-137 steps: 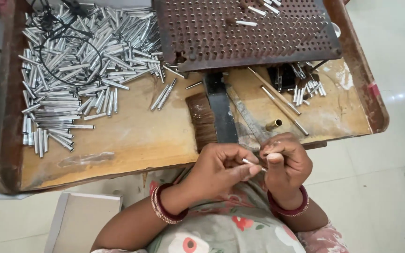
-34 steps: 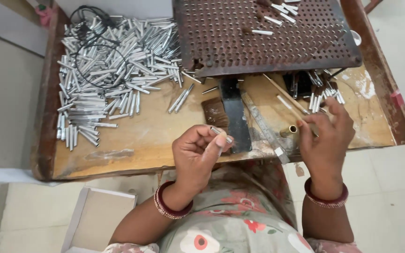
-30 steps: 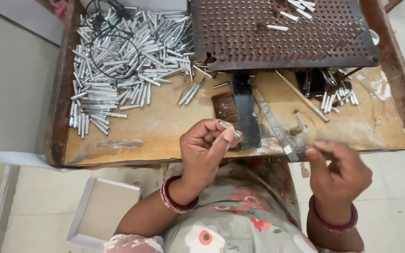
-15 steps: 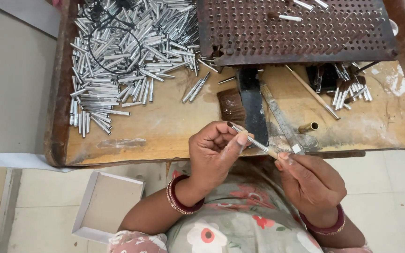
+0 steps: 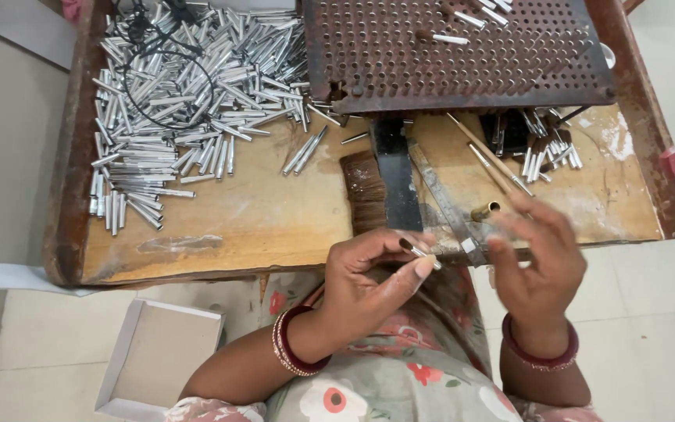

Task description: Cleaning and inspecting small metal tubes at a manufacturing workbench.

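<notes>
My left hand (image 5: 373,273) pinches a small metal tube (image 5: 418,252) over the tabletop's (image 5: 259,219) near edge, right hand (image 5: 537,262) spread and blurred beside it; next needs fine fingertip alignment, I judge.

Worn wooden tray-table (image 5: 259,227) with raised rim. On it: big heap of silver metal tubes (image 5: 189,101) (black wire loop (image 5: 167,86) on top), rusty perforated plate (image 5: 455,51), dark brush (image 5: 365,191), steel ruler (image 5: 443,203), small tube cluster (image 5: 547,148).

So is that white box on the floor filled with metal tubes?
No, the white box is empty; the metal tubes lie heaped on the wooden tray.
</notes>
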